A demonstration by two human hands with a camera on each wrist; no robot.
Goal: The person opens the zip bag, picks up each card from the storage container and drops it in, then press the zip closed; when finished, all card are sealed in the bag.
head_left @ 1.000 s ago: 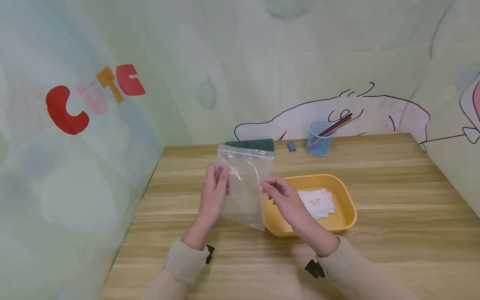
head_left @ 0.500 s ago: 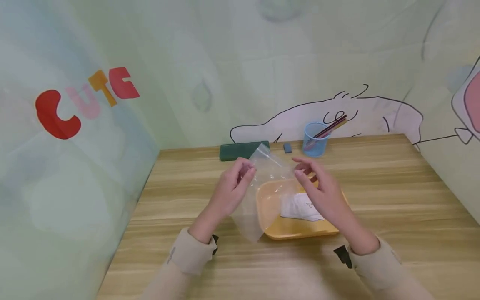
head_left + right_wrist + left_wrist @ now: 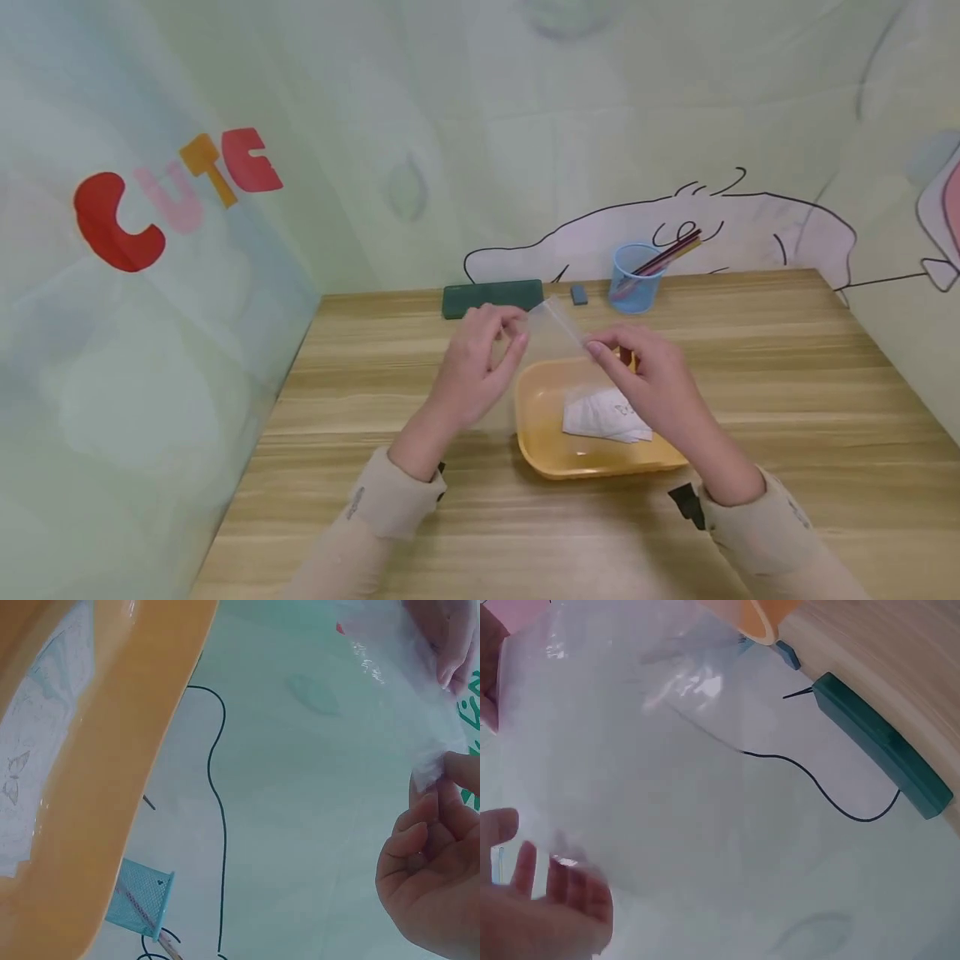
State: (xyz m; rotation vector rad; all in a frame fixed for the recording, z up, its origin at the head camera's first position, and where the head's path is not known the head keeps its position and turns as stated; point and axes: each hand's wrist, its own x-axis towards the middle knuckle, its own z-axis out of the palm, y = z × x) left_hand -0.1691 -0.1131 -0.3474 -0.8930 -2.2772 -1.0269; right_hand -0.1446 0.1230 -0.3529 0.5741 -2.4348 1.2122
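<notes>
A clear zip-lock bag hangs between the hands, tilted, with its zip strip at the upper right. My right hand pinches the bag near its zip end between thumb and finger; the right wrist view shows the plastic bunched at that pinch. My left hand is at the bag's other side. Its thumb and fingers stand apart in the left wrist view, fingertips right at the plastic. Through and below the bag show a yellow tray and white paper cards in it, the top one with a butterfly drawing.
At the back of the wooden table lie a dark green case and a small blue eraser. A blue cup with several pencils stands to their right. A printed cloth backdrop rises behind the table and on the left.
Both hands and the bag have moved right, over the tray. The bag has turned from upright to tilted. My right hand has shifted its pinch to the zip end; my left fingers have loosened.
</notes>
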